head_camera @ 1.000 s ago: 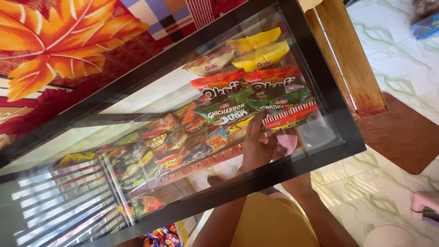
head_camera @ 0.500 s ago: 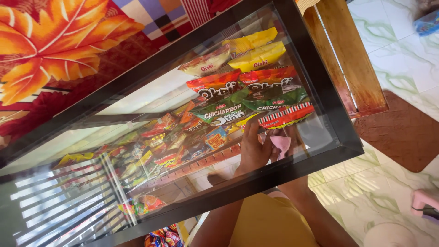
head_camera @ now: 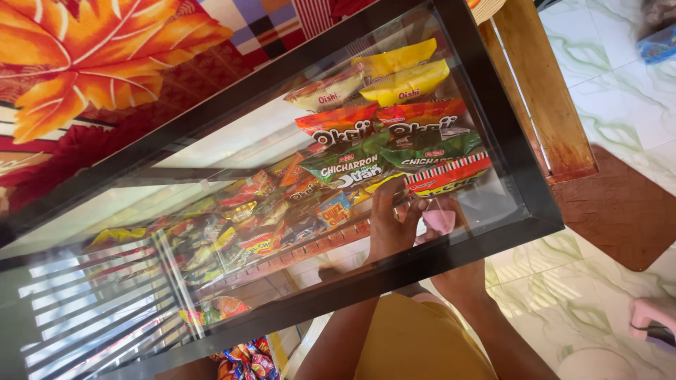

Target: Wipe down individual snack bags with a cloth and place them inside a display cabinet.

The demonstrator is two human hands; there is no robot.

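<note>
Inside the glass display case (head_camera: 493,141), our left hand (head_camera: 389,225) touches a red snack bag (head_camera: 451,176), fingers loose; our right hand (head_camera: 461,281) is hidden below the frame, grip unclear.

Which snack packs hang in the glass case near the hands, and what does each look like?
Two yellow bags: top, overlapping.
Two orange-red bags: row beneath.
Green bags: third row.
Red and yellow bag: lowest, beside the left hand.
Small mixed packs: shelf farther left.

three yellow snack bags (head_camera: 403,77), two orange bags (head_camera: 380,123), two green bags (head_camera: 394,158), one pink cloth (head_camera: 440,217)
</note>
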